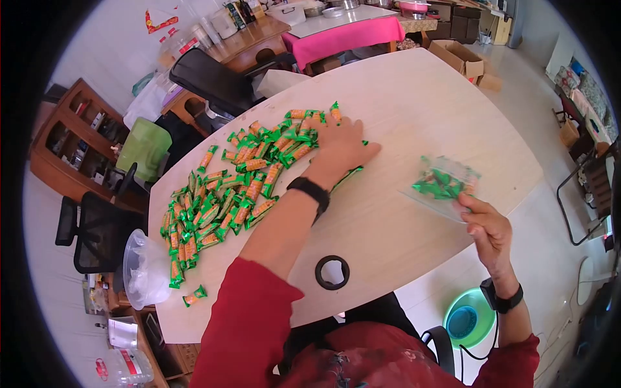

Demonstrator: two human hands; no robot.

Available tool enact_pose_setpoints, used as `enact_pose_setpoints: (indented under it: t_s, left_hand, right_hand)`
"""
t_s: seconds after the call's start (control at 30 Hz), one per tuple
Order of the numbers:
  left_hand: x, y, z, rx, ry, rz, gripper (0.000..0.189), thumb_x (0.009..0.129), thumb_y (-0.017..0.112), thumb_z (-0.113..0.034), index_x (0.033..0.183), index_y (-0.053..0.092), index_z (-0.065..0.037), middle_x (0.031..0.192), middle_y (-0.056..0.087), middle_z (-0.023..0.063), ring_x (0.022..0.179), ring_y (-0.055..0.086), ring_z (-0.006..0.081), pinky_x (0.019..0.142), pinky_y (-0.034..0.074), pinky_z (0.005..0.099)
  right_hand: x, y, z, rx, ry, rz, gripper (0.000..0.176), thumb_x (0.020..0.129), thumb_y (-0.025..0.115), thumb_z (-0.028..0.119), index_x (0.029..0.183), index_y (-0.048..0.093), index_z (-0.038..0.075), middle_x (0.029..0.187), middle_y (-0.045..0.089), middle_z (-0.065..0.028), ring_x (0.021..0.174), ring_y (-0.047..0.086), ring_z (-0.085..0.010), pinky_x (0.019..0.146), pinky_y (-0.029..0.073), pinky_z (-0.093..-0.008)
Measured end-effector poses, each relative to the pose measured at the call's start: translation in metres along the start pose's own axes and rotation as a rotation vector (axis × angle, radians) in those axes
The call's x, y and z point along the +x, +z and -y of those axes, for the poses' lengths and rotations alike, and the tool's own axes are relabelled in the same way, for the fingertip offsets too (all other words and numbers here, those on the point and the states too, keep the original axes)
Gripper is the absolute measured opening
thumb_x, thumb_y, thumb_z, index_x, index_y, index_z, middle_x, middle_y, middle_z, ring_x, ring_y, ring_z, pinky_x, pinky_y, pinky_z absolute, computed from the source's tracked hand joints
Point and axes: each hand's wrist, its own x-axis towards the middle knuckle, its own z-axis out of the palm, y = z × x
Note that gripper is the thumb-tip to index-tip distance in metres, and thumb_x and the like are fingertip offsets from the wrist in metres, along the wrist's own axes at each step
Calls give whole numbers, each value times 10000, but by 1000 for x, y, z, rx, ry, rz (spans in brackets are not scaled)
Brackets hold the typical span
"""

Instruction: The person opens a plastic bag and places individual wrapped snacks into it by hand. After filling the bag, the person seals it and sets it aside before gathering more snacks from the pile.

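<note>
A pile of small green and orange wrapped snack packets (226, 194) spreads over the left half of the table. Over its right end lies my left hand (339, 143), palm down, thumb out to the side and fingers apart, touching packets there. What is under the palm is hidden; one packet (349, 176) partly shows beside the wrist. My right hand (488, 229) pinches the edge of a clear plastic bag (446, 180) between thumb and fingers, above the table's right side. Green packets show inside the bag, slightly blurred.
A black ring, like a tape roll (332, 272), lies near the table's front edge (381, 284). One packet (195, 296) sits apart, beside a clear plastic tub (143, 268) at the left edge. A green basin (471, 317) stands on the floor; black chairs (213, 81) stand behind.
</note>
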Motion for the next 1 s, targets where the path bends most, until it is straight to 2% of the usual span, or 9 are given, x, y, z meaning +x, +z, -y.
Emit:
enact_pose_setpoints:
  t_s: [0.1,0.4,0.63,0.73,0.8,0.83,0.9,0.97,1.0]
  left_hand:
    - [-27,12,23,30,-31,-38,637,872,474,-546,1314,544,-92,1362,514,161,1343,363,392,991,173,774]
    - [-89,26,82,29,-113,-66,582,894,454,-464,1297,531,-51,1387,490,129,1309,400,401,978,260,754]
    - [-125,32,111,76,-58,-99,530,921,477,-423,1312,475,-65,1421,451,121,1314,398,422,972,308,725]
    - [-135,35,122,77,-57,-115,527,918,482,-424,1309,478,-71,1442,437,118,1327,385,426,991,298,713]
    - [-140,34,126,71,-65,-104,523,916,485,-423,1306,479,-74,1451,430,117,1333,380,428,1002,293,705]
    - [-144,31,126,80,-64,-73,534,922,482,-438,1326,475,-88,1469,414,116,1344,365,432,1019,278,702]
    - [-153,26,126,85,-70,-47,545,929,479,-453,1346,470,-103,1487,397,116,1355,350,437,1037,262,699]
    - [-164,19,126,-32,33,-54,565,942,488,-465,1402,447,-139,1529,349,112,1385,301,447,1067,225,698]
    - [-170,10,125,-33,27,-59,565,942,488,-465,1402,447,-139,1529,349,112,1385,301,447,1067,225,698]
  right_hand:
    - [9,13,-18,-64,98,259,132,847,631,-23,973,671,-22,1217,654,-170,1124,627,-248,940,482,-321]
    - [38,44,-28,192,195,496,87,850,568,-77,895,607,-14,1227,648,-125,1059,611,-160,923,468,-289]
    - [63,77,-24,181,224,631,102,845,544,-98,898,579,-18,1245,636,-110,1015,595,-135,883,475,-282]
    - [67,77,-19,221,289,616,49,850,617,2,805,636,4,1239,644,-121,1046,577,-147,904,466,-303]
    - [71,63,-20,53,101,583,52,843,667,43,818,662,-3,1070,707,-88,838,581,-88,735,490,-257]
    - [76,59,-16,53,95,591,52,843,667,43,818,662,-3,1070,707,-88,838,581,-88,735,490,-257]
    - [96,49,1,-32,355,451,164,846,711,167,776,697,19,841,713,-42,694,566,-73,623,473,-250]
    - [133,50,14,-278,356,331,277,886,682,288,783,705,32,700,661,-1,595,526,-59,549,431,-240]
    - [158,49,6,-385,231,377,421,916,626,408,814,709,9,692,635,-7,617,526,-73,573,433,-258]
